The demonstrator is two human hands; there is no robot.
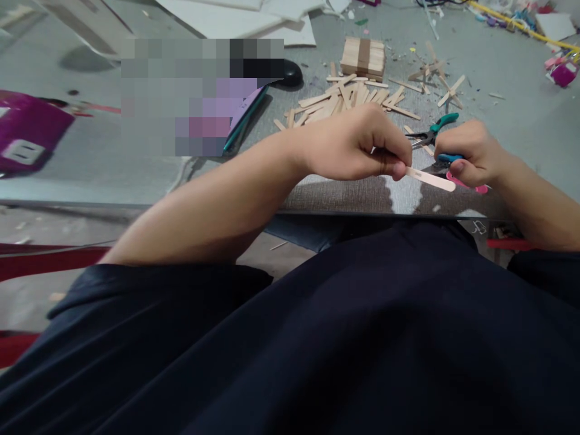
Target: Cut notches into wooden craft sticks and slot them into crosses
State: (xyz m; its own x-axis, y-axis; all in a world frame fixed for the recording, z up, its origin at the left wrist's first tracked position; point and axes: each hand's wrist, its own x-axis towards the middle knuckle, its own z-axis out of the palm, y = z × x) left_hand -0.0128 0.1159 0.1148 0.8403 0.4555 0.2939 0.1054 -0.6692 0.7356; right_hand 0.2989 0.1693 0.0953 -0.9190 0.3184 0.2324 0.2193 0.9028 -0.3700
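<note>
My left hand (362,145) is closed, with thumb and finger pinching one end of a wooden craft stick (432,179). The stick's rounded free end points right, and a small dark mark shows near the pinch. My right hand (471,151) is closed around blue-handled pliers (450,158), whose dark metal jaws point left, close to the stick; whether they touch it I cannot tell. A pink handle (466,182) shows under the right thumb, and I cannot tell which tool it belongs to. Green-handled pliers (441,124) lie just beyond that hand.
A loose pile of craft sticks (335,103) lies behind my left hand, with a banded stick bundle (353,57) beyond it. Crossed sticks (452,92) are at the right. White sheets (254,18), a purple package (31,130) and a yellow cable (521,23) also lie on the table.
</note>
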